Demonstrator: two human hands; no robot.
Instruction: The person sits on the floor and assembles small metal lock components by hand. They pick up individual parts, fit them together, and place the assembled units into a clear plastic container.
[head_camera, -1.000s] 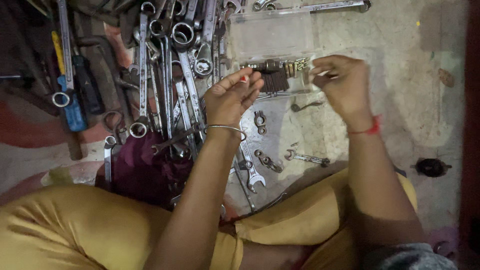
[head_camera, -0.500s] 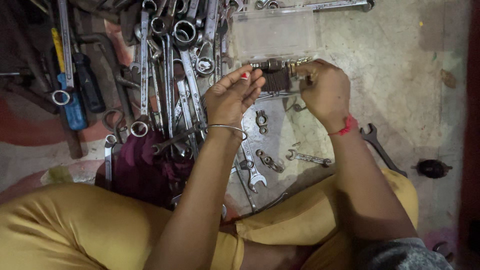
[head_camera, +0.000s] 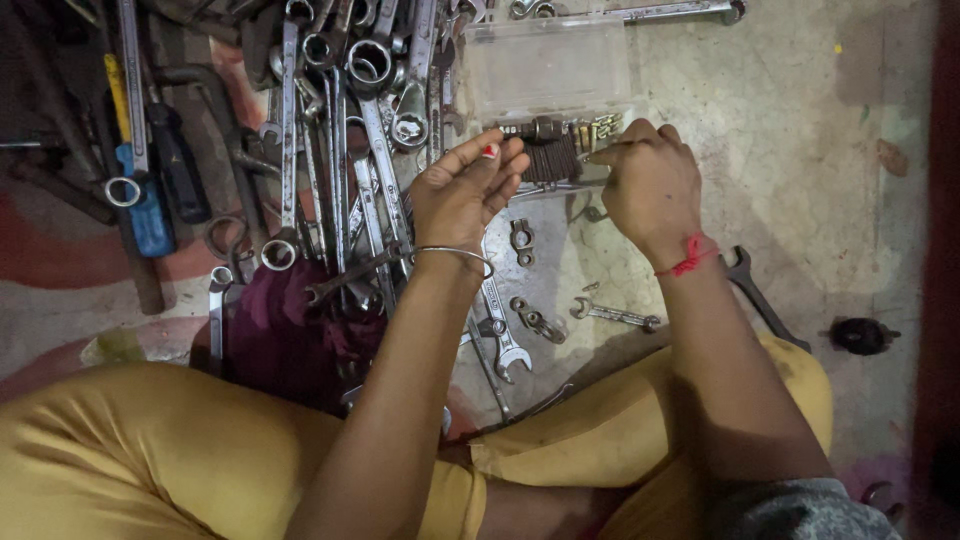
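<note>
Both hands are seen raised over the floor (head_camera: 800, 150), meeting at a small clear plastic case (head_camera: 552, 70) that lies open just beyond them. The left hand (head_camera: 465, 190) is held loosely curled, fingertips drawn together at the near edge of the case, right beside a dark cluster of small bits (head_camera: 550, 158) seated in it; whether anything is pinched between those fingertips cannot be told. A thin metal bangle (head_camera: 455, 253) is worn at that wrist. The right hand (head_camera: 650, 180) is closed into a pinch at the case's right end, next to a few brass-coloured pieces (head_camera: 600, 128), and what is gripped there is too small to be made out. A red thread (head_camera: 688, 256) is tied round that wrist.

To the left, a wide heap of spanners (head_camera: 370, 120) is spread over the floor, ring ends and open ends overlapping, with a blue-handled screwdriver (head_camera: 145, 210) lying at its outer edge. A maroon cloth (head_camera: 290, 335) is bunched under the nearer spanners. Between the two forearms, a small open-ended spanner (head_camera: 615, 315) and a couple of short metal links (head_camera: 535, 320) are scattered, well apart from the case. Another spanner (head_camera: 755, 290) is partly hidden behind the right forearm. Yellow trousers (head_camera: 180, 450) fill the foreground.
</note>
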